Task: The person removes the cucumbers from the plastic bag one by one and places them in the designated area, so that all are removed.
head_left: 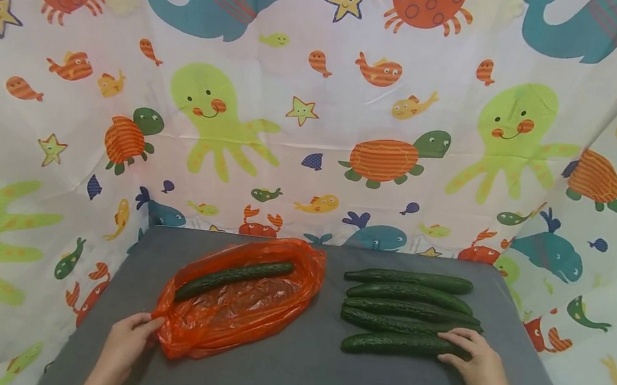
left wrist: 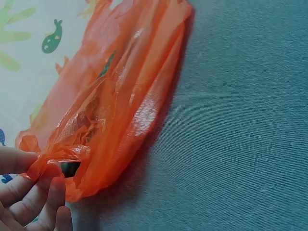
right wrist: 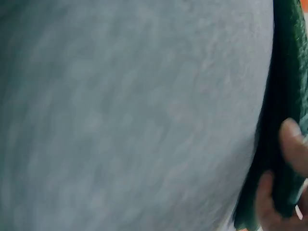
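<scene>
My left hand (head_left: 129, 337) pinches the near left corner of an orange plastic bag (head_left: 241, 335), which lies spread with its mouth facing up. One dark green cucumber (head_left: 236, 278) rests inside it. In the left wrist view, thumb and fingertips squeeze the gathered plastic (left wrist: 57, 153). On the right side of the table, several cucumbers lie side by side in a stack-like row. The nearest cucumber (head_left: 383, 343) has its right end between the thumb and fingers of my right hand (head_left: 475, 362). The right wrist view shows that cucumber (right wrist: 291, 62) at its right edge, the thumb and fingers around it.
The other cucumbers (head_left: 408, 280) sit just behind the held one, close together. Under everything is a grey table (head_left: 291, 377). A white curtain (head_left: 313, 32) printed with sea animals hangs behind the table and along both sides.
</scene>
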`<state>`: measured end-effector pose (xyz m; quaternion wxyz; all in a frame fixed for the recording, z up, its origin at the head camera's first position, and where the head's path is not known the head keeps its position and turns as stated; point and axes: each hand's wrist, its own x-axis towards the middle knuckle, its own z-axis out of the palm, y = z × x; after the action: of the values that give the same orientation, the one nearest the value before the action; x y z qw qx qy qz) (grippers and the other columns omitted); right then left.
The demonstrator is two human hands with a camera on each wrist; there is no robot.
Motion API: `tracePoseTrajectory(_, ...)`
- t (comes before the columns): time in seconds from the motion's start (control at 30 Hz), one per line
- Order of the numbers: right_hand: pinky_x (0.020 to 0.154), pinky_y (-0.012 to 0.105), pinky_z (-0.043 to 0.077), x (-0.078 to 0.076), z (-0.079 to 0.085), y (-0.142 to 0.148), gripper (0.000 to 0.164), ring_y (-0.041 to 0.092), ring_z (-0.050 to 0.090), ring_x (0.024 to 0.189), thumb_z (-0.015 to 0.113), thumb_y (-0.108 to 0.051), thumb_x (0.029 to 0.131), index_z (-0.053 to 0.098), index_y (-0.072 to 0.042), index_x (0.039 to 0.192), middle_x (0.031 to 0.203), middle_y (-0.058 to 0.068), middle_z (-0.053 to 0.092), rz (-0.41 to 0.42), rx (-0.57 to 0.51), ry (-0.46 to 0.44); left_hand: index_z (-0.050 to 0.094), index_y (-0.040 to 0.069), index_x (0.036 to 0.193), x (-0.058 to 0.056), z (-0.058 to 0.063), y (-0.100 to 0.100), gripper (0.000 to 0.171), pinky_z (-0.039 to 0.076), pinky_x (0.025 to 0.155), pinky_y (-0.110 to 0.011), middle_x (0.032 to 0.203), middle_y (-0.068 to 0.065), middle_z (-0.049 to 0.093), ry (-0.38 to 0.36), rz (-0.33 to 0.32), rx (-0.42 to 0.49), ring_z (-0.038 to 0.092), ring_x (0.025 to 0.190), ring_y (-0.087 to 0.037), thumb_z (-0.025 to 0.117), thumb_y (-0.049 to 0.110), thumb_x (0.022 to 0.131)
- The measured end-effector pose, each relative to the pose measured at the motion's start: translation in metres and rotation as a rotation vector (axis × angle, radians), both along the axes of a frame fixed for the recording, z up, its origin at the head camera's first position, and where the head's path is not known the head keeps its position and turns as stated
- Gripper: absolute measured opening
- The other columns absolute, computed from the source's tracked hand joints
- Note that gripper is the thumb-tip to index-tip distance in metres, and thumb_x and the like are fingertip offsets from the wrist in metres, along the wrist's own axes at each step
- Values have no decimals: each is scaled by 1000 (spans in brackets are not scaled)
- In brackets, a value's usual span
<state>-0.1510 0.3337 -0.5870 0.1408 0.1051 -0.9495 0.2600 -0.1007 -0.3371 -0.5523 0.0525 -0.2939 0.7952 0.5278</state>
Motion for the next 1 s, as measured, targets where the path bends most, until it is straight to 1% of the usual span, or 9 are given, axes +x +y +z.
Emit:
tracePoseTrajectory(0.1, 82, 54, 43, -2, -1, -3, 45, 33, 52, 100, 94, -9, 59, 80, -19, 100, 110, 10, 59, 27, 37, 82, 60, -8, 123, 0, 3, -2, 53, 56, 71, -33, 123, -22, 59, 12, 7, -2, 62, 84, -15, 65, 39, 99)
tracePoseTrajectory(0.17, 82, 55, 41, -3, 0, -4, 43, 33, 51, 97, 95, -9, 57, 81, -17, 96, 106, 11, 58, 29, 44, 86, 61, -6, 120, -1, 4, -2, 50, 55, 71, -33, 112, -16, 63, 18, 6, -9, 62, 84, -16, 65, 39, 99)
tracePoseTrajectory(0.33, 78, 55, 46, -1, 3, -5, 39, 33, 55, 94, 95, -12, 60, 81, -16, 96, 103, 9, 58, -3, 67, -11, 64, -5, 115, -1, 3, -2, 45, 56, 71, -34, 100, -8, 65, 17, 6, -17, 62, 83, -18, 66, 37, 99)
tracePoseTrajectory(0.5, 80, 59, 46, 1, 7, -2, 51, 39, 54, 101, 96, -18, 62, 78, -14, 109, 111, 14, 58, -36, 55, -51, 63, -6, 118, -1, 1, -2, 48, 56, 72, -35, 101, -11, 65, 11, 20, -18, 62, 83, -19, 66, 38, 98)
tracePoseTrajectory(0.57, 79, 56, 49, 0, 11, -4, 55, 38, 57, 101, 95, -21, 63, 76, -15, 115, 114, 12, 58, -42, 31, -57, 62, -6, 119, -1, 0, -3, 48, 56, 72, -35, 100, -10, 66, 12, 22, -19, 62, 83, -19, 66, 38, 98)
tracePoseTrajectory(0.67, 74, 41, 56, -2, 19, -10, 57, 33, 62, 99, 93, -29, 68, 74, -18, 121, 120, 7, 59, -41, -31, -86, 63, -6, 118, -1, 0, -3, 48, 56, 71, -35, 97, -8, 67, 16, 19, -19, 62, 82, -18, 66, 38, 98)
tracePoseTrajectory(0.77, 65, 23, 56, -8, 28, -26, 58, 29, 67, 98, 90, -35, 73, 72, -18, 125, 124, 6, 60, -6, -123, -137, 63, -6, 118, 0, -1, -3, 47, 56, 71, -34, 97, -8, 67, 20, 12, -18, 62, 82, -17, 65, 36, 99)
tracePoseTrajectory(0.87, 69, 19, 56, -17, 36, -53, 56, 28, 65, 105, 87, -35, 76, 70, -18, 127, 127, 4, 61, 68, -239, -181, 62, -7, 120, 0, -1, -4, 48, 56, 70, -33, 99, -9, 67, 27, 8, -14, 62, 82, -16, 66, 35, 99)
tracePoseTrajectory(1.0, 77, 22, 58, -32, 42, -103, 52, 28, 63, 115, 86, -33, 78, 70, -21, 127, 130, 1, 62, 203, -395, -193, 62, -7, 121, -2, -2, -3, 47, 56, 71, -33, 99, -8, 67, 35, 2, -11, 63, 81, -15, 66, 34, 99)
